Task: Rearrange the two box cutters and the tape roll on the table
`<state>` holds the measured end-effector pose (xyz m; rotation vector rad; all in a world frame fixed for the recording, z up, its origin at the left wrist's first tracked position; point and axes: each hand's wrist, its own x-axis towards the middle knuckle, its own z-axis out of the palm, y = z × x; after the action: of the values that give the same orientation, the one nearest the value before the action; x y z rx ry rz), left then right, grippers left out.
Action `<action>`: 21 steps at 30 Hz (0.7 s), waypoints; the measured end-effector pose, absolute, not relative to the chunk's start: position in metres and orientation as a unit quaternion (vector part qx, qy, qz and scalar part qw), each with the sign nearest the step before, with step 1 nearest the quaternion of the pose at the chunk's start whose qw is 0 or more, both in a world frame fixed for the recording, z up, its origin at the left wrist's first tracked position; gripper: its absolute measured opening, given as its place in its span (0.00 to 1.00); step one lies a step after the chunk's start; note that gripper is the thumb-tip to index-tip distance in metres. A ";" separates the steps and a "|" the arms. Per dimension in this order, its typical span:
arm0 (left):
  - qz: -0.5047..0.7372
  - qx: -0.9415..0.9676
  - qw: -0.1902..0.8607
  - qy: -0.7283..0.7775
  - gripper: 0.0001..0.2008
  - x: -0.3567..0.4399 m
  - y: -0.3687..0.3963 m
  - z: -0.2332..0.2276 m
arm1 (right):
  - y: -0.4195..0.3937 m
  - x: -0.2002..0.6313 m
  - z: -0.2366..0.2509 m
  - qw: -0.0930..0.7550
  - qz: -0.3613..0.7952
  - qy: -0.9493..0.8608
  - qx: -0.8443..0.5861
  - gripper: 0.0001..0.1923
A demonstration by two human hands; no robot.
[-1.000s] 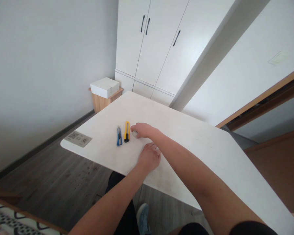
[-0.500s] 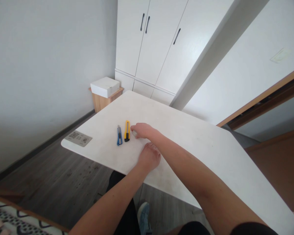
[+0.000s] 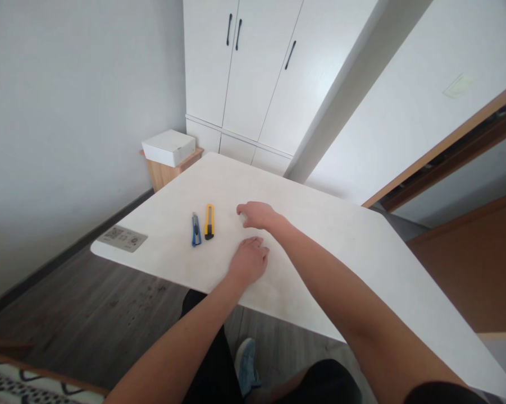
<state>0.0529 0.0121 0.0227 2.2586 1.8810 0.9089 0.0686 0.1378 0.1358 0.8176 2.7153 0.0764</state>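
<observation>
My right hand [image 3: 258,215] is over the white table [image 3: 311,224], its fingers closed around a small whitish object [image 3: 243,217] that is mostly hidden, so its kind does not show. Nearer to me, my left hand [image 3: 248,261] rests palm down on the tabletop, fingers loosely stretched and apart, with nothing visible in it. To the left of both hands lies a yellow utility knife [image 3: 209,220] with a black end. Beside it, further left, is a blue utility knife [image 3: 196,230]; the two lie nearly parallel and apart.
A grey printed label [image 3: 123,238] is stuck at the table's left corner. Beyond the far edge, a white box [image 3: 168,147] sits on a small wooden stand [image 3: 162,175]. White cabinets [image 3: 253,73] stand behind the table.
My right hand has moved right, away from the yellow utility knife, with the whitish object in it. My left hand's fingers have spread slightly on the table. The view has shifted a little.
</observation>
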 end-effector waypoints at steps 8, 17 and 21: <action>0.278 0.731 0.026 0.623 0.13 0.053 0.011 0.022 | 0.114 0.226 0.138 0.188 -0.003 0.882 0.431 0.21; 0.254 0.747 -0.003 0.614 0.16 0.050 0.013 0.023 | 0.084 0.251 0.118 0.188 -0.044 0.888 0.418 0.23; 0.256 0.744 -0.009 0.617 0.17 0.050 0.012 0.023 | 0.087 0.250 0.111 0.186 -0.050 0.889 0.415 0.23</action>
<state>0.0502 0.0124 0.0230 2.3506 1.9512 0.8102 0.2498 0.0866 0.1109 1.1676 2.5047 -0.1411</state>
